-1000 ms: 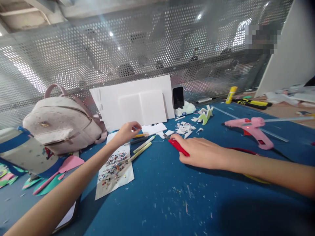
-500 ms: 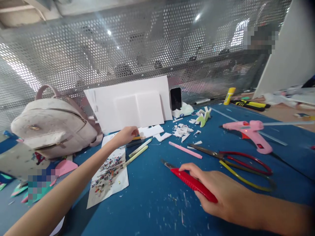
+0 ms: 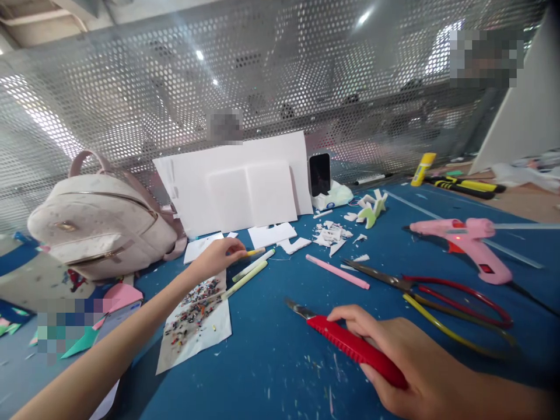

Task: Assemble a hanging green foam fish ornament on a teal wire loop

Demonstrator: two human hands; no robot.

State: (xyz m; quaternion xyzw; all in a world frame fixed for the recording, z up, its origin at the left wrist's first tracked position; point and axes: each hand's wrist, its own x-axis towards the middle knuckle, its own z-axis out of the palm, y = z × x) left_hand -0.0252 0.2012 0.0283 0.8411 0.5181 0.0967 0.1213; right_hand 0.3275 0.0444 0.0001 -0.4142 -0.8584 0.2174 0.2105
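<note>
My right hand [image 3: 394, 361] is wrapped round a red utility knife [image 3: 356, 347], its blade out and pointing up and left above the blue table. Further off, my left hand [image 3: 219, 256] has its fingers closed at the near end of a slim yellow stick [image 3: 255, 252], perhaps a pen; the fingertips are partly hidden. Just beside it lie a whitish pen with a green tip [image 3: 254, 265] and a pale yellow-green pen [image 3: 245, 279]. Under my left forearm is a paper sheet [image 3: 219, 326] scattered with small coloured bits.
A pink pen [image 3: 336, 272], large scissors [image 3: 405, 284] and a pink glue gun [image 3: 470, 236] lie to the right. White scraps [image 3: 332, 233] sit in the middle. Behind stand white boards [image 3: 227, 198], a phone [image 3: 319, 174] and a glue stick [image 3: 423, 169]. A pale backpack [image 3: 94, 216] occupies the left.
My left hand has shifted slightly nearer, with the yellow stick now showing at its fingertips. My right hand keeps the knife, a little lower and further right in view.
</note>
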